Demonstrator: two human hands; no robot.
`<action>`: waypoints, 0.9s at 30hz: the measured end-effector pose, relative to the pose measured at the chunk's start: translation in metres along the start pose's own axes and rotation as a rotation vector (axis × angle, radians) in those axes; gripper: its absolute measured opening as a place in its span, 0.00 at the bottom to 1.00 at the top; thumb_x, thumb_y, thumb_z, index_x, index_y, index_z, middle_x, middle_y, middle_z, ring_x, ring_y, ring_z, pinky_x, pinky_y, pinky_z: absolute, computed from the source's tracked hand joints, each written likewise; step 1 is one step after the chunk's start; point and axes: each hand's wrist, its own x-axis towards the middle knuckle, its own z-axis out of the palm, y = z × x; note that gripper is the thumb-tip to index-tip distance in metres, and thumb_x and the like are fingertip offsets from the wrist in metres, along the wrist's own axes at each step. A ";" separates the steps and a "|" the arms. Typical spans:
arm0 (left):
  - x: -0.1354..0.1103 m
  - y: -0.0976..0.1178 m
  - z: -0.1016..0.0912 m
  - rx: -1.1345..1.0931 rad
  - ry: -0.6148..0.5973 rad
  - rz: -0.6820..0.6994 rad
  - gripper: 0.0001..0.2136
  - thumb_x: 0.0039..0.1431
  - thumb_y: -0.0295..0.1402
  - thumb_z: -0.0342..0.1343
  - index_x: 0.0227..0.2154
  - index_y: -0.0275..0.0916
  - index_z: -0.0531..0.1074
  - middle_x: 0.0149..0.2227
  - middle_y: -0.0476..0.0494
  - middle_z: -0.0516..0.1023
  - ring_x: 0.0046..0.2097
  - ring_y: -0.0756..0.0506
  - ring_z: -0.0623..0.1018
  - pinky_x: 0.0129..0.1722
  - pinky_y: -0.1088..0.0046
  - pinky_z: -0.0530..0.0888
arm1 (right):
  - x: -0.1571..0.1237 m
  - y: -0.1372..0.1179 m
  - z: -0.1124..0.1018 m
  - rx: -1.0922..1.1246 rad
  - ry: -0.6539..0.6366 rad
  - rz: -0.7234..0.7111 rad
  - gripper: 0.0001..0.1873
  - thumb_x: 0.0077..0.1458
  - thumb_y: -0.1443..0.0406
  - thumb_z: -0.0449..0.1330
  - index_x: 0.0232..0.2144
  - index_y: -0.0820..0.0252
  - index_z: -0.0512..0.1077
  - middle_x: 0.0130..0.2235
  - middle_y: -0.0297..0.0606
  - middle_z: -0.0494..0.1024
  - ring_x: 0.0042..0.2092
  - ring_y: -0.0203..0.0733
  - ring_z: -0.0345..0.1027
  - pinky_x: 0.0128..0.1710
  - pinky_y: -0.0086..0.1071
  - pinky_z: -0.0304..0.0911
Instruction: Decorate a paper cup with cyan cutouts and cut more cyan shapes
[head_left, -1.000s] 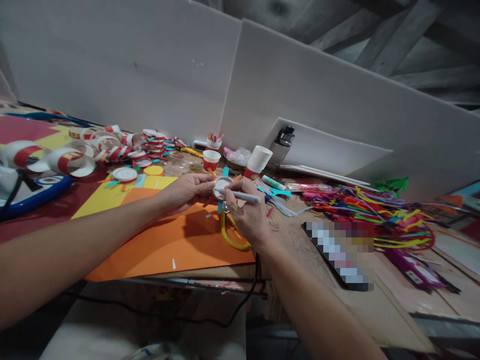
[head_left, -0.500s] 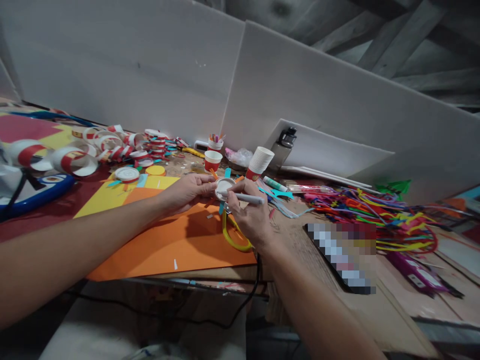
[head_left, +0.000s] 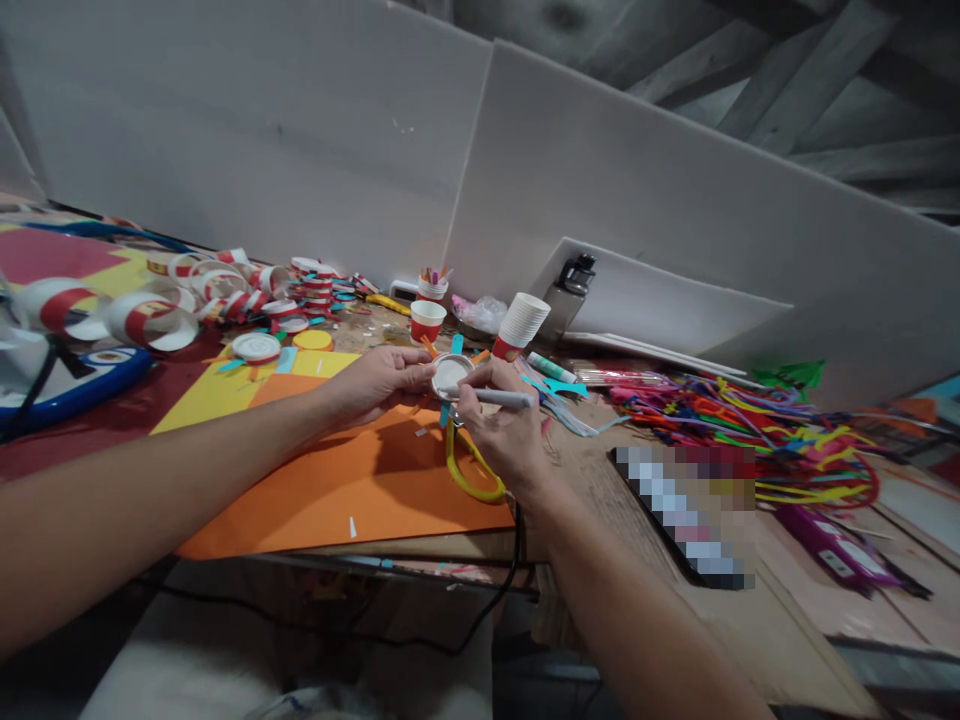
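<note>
My left hand grips the left edge of a small white round disc that has orange and teal paper strips sticking out around it. My right hand pinches a grey marker pen, its tip resting on the disc's face. Both hands hover over an orange paper sheet. Yellow-handled scissors lie on the sheet just under my right hand.
Red-and-white paper cups, a tilted cup stack, a glue stick, and a pile of cut cup rings crowd the back of the table. Coloured pipe cleaners spread at right. A dark bottle leans against white foam boards.
The hands, disc and marker have stayed together, shifting only slightly up and to the right in view. The marker tip remains on the disc.
</note>
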 end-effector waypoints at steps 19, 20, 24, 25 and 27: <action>0.000 0.000 0.000 0.010 0.013 -0.015 0.12 0.55 0.37 0.61 0.37 0.33 0.75 0.34 0.40 0.78 0.33 0.49 0.77 0.32 0.77 0.69 | -0.001 0.001 -0.001 -0.059 0.035 -0.042 0.07 0.51 0.69 0.56 0.22 0.57 0.65 0.25 0.31 0.69 0.30 0.38 0.62 0.33 0.35 0.56; 0.000 0.001 0.000 0.006 0.014 -0.014 0.12 0.54 0.37 0.61 0.36 0.33 0.75 0.34 0.41 0.78 0.33 0.49 0.77 0.32 0.77 0.69 | -0.001 0.001 -0.002 -0.059 0.040 -0.044 0.07 0.51 0.69 0.56 0.22 0.57 0.65 0.25 0.32 0.69 0.30 0.38 0.62 0.33 0.35 0.56; 0.000 0.002 0.001 -0.032 0.019 0.001 0.12 0.53 0.36 0.62 0.36 0.32 0.76 0.33 0.40 0.79 0.32 0.49 0.77 0.32 0.76 0.70 | 0.000 0.001 -0.003 -0.052 0.044 -0.047 0.07 0.51 0.69 0.56 0.22 0.57 0.65 0.25 0.32 0.69 0.30 0.38 0.62 0.33 0.35 0.57; 0.000 0.002 0.001 -0.039 0.019 0.002 0.12 0.53 0.35 0.63 0.37 0.32 0.76 0.34 0.40 0.79 0.32 0.49 0.77 0.32 0.76 0.70 | 0.000 0.001 -0.003 -0.052 0.044 -0.049 0.07 0.51 0.69 0.56 0.22 0.57 0.65 0.25 0.32 0.69 0.30 0.38 0.62 0.33 0.35 0.57; 0.000 0.002 0.000 -0.051 0.022 0.001 0.13 0.53 0.35 0.62 0.39 0.32 0.76 0.36 0.39 0.79 0.33 0.49 0.77 0.34 0.75 0.71 | 0.000 0.001 -0.005 -0.053 0.049 -0.055 0.07 0.51 0.69 0.56 0.22 0.58 0.65 0.25 0.31 0.69 0.30 0.38 0.62 0.33 0.35 0.57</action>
